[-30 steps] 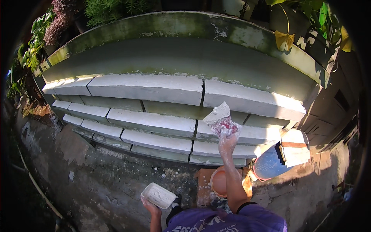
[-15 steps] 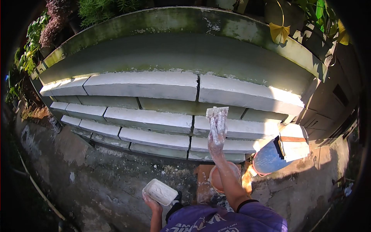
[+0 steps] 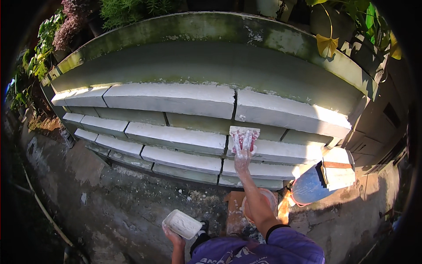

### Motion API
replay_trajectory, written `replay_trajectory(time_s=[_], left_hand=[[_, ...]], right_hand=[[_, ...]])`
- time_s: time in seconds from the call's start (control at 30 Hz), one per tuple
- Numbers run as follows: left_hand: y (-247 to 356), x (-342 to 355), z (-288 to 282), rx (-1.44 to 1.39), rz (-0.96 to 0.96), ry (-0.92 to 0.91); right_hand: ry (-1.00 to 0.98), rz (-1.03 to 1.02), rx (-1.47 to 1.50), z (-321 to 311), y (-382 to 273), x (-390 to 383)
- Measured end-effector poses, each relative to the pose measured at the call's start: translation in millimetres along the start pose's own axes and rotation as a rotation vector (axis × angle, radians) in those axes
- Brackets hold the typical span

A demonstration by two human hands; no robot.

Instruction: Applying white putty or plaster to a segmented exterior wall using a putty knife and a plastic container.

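Note:
My right hand (image 3: 241, 157), smeared with white, grips a scraper with its fingers spread along the red and white plate (image 3: 249, 132). The wide edge points away from me, over the right block of the middle ledge, close to the dark vertical joint; whether it touches the wall I cannot tell. Low down, my left hand (image 3: 173, 234) holds a white rectangular tub (image 3: 169, 218) by its left side. White paste (image 3: 187, 224) lies inside it. The wall's projecting blocks (image 3: 176, 97) have white-coated tops in stepped rows, with dark gaps between them.
Beneath my right forearm an orange bucket (image 3: 273, 203) stands by a brown board (image 3: 235, 211). A blue drum (image 3: 307, 187) with boards (image 3: 340, 171) on top is at the right. Plants (image 3: 118, 15) line the mossy wall top. A pole (image 3: 46, 213) lies on the stained concrete floor.
The whole view has shifted slightly. My right hand has moved a little left along the wall and turned, so the scraper's red part now shows. My left hand still holds the tub.

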State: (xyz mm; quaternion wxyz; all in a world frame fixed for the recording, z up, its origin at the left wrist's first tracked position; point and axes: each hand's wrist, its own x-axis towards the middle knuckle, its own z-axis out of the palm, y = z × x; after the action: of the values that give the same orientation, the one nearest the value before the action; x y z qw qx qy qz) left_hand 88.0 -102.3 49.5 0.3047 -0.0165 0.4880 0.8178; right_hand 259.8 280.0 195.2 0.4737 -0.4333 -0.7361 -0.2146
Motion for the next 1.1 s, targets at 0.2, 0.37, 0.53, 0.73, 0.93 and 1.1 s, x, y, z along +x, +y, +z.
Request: replay_trajectory(time_s=[0.2, 0.37, 0.53, 0.73, 0.93, 1.1], left_hand=[[-3, 9, -4, -0.028, 0.003, 0.001], [-9, 16, -2, 0.008, -0.002, -0.022], [-9, 12, 6, -0.045, -0.02, -0.01], [-28, 25, -16, -0.003, 0.006, -0.001], [-28, 26, -5, -0.008, 0.007, -0.064], [-14, 13, 22, -0.018, -0.01, -0.069]], right_hand=[[0.085, -0.038, 0.103, -36, -28, 1], [0.12, -0.108, -0.173, -28, -4, 57], [0.098, -0.11, -0.235, -12, 43, 42], [0.114, -0.048, -0.184, -23, 58, 0], [0.231, -0.031, -0.091, -29, 19, 67], [0.156, -0.019, -0.081, -4, 20, 60]])
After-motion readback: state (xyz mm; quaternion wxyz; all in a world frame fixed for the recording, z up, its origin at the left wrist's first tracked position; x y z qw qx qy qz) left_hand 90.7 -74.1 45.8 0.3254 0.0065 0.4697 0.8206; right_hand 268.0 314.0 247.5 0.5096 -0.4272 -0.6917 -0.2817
